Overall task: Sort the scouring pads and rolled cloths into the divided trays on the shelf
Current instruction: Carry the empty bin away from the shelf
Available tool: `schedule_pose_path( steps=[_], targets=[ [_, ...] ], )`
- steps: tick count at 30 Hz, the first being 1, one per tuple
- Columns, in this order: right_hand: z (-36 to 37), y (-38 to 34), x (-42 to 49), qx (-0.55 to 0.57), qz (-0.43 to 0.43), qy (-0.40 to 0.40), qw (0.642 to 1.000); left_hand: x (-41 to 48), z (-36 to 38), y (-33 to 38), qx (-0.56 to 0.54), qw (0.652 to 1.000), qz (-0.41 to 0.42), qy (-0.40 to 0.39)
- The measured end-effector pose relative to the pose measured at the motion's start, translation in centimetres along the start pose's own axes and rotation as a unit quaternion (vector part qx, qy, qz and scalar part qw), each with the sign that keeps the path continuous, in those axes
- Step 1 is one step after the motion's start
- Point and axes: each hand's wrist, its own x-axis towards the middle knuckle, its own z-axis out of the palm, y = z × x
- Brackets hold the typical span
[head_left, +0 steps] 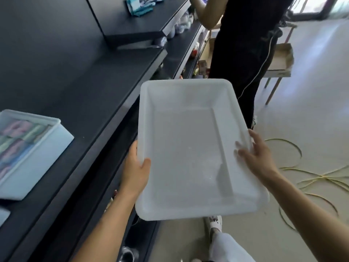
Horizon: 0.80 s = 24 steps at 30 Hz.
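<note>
I hold a large white plastic tray (188, 148) in the air beside the black shelf (85, 87); nothing lies in it. My left hand (135, 167) grips its left rim, thumb curled over the edge. My right hand (255, 154) holds the right rim, with the fingers spread against the inner wall. On the shelf at the left stands a pale blue divided tray (47, 154) with pastel rolled cloths (17, 137) packed in its compartments.
Another person in black clothes (245, 44) stands just beyond the white tray, by the shelf. Teal packets (139, 6) lie on an upper shelf. A yellow cable (302, 178) loops over the floor at right. A cardboard box (281, 61) sits on a small stand.
</note>
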Motion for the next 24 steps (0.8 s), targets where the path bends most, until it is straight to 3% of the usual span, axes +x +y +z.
schedule_pose_path(
  steps=[11, 24],
  targets=[
    [-11.8, 10.5, -3.7, -0.010, 0.124, 0.125, 0.984, 0.5, 14.7, 3.3, 0.002, 0.981, 0.010, -0.192],
    [-37.8, 19.2, 5.7, -0.003, 0.208, 0.284, 0.936, 5.4, 46.1, 20.0, 0.001, 0.935, 0.062, -0.350]
  ],
)
